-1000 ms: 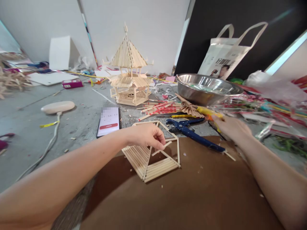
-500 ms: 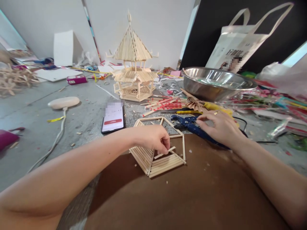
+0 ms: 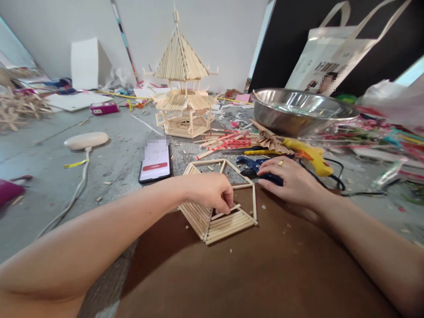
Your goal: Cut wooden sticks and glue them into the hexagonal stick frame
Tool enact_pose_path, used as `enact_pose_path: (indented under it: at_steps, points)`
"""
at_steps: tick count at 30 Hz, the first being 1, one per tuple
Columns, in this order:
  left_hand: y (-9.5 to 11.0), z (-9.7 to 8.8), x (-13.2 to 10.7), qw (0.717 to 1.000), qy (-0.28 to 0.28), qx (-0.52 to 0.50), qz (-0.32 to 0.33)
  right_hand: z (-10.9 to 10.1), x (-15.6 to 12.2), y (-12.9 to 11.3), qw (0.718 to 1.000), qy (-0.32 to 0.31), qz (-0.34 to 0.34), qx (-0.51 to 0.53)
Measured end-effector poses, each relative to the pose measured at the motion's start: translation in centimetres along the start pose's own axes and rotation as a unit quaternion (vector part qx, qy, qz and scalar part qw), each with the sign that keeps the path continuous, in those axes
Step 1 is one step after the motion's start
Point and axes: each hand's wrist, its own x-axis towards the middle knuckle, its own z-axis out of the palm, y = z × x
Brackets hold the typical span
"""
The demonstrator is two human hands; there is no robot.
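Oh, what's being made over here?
A person is working with wooden sticks. The left hand pinches a short stick over a flat, partly filled stick frame on a brown sheet. The right hand is at a blue pliers-like tool; whether it grips it is unclear. A stick-built pagoda model stands behind, and a yellow glue gun lies to the right.

Bare forearms [image 3: 132, 216] and bare hands [image 3: 291, 180] show, the right wearing a gold-coloured ring [image 3: 281, 163].
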Motion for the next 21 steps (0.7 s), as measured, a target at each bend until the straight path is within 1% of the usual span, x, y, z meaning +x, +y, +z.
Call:
enact_pose_path:
  at_steps: [11, 21]
  points:
    - [-0.1, 0.1, 0.1, 1.000, 0.002, 0.003, 0.005, 0.0, 0.0, 0.0, 1.000, -0.009, -0.012, 0.008]
    - [-0.1, 0.2, 0.1, 1.000, -0.006, 0.003, 0.014, -0.7, 0.2, -1.2, 0.998, -0.022, -0.043, 0.051]
